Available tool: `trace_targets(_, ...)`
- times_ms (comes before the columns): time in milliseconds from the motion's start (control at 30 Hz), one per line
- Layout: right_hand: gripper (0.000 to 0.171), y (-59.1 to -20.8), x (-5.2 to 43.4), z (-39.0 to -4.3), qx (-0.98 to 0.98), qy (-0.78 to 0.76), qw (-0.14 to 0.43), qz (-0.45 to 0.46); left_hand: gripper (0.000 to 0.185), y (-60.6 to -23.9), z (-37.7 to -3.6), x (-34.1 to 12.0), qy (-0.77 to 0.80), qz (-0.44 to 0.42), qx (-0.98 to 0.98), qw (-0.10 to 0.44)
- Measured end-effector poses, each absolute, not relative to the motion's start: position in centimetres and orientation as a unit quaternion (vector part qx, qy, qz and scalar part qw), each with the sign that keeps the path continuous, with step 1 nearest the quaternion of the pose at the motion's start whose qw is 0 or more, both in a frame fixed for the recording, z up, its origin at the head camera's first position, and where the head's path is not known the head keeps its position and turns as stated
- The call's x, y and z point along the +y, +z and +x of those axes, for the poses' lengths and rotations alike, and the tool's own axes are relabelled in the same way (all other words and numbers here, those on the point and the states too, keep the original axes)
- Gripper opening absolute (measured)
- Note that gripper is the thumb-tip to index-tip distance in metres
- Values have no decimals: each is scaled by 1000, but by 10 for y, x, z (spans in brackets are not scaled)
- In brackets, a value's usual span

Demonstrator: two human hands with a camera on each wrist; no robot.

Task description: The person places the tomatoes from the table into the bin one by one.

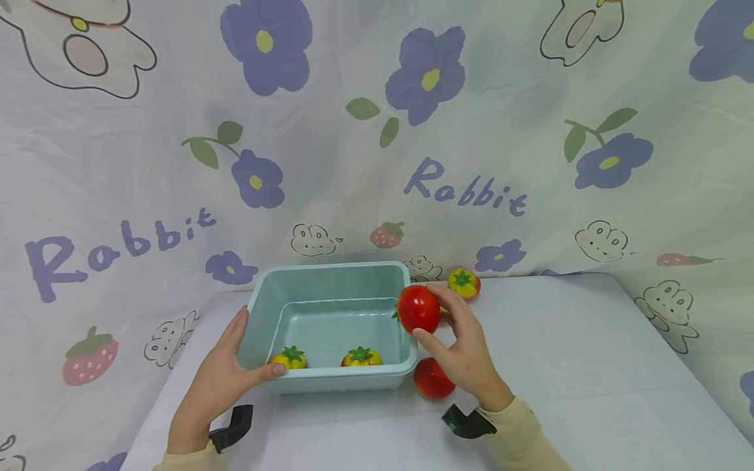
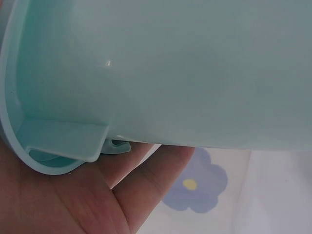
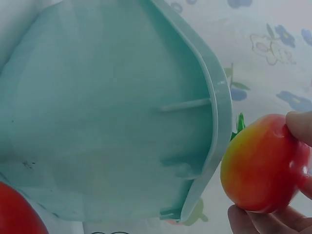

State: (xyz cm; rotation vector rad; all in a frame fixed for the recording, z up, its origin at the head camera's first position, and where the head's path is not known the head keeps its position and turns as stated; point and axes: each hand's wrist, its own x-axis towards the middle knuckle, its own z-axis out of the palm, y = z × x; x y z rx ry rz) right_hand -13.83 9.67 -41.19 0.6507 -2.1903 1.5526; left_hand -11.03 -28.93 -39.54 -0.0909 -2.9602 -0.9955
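red tomato (image 1: 419, 309) pinched in right hand (image 1: 465, 350) above bin's right rim; left hand (image 1: 220, 379) grips bin (image 1: 330, 288) corner.

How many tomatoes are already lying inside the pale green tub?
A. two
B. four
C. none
A: two yellow-orange tomatoes lie on the floor of the tub, while the right hand holds a red tomato at its rim.

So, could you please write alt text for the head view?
A right hand holds a red tomato at the rim of a pale green tub, which a left hand steadies. Two yellow tomatoes lie inside.
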Motion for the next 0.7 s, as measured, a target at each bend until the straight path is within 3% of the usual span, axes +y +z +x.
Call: trace_targets(700, 69, -416, 80, -129, -757, 570, 146, 283, 127, -396, -110, -289, -319, -26, -947, 6)
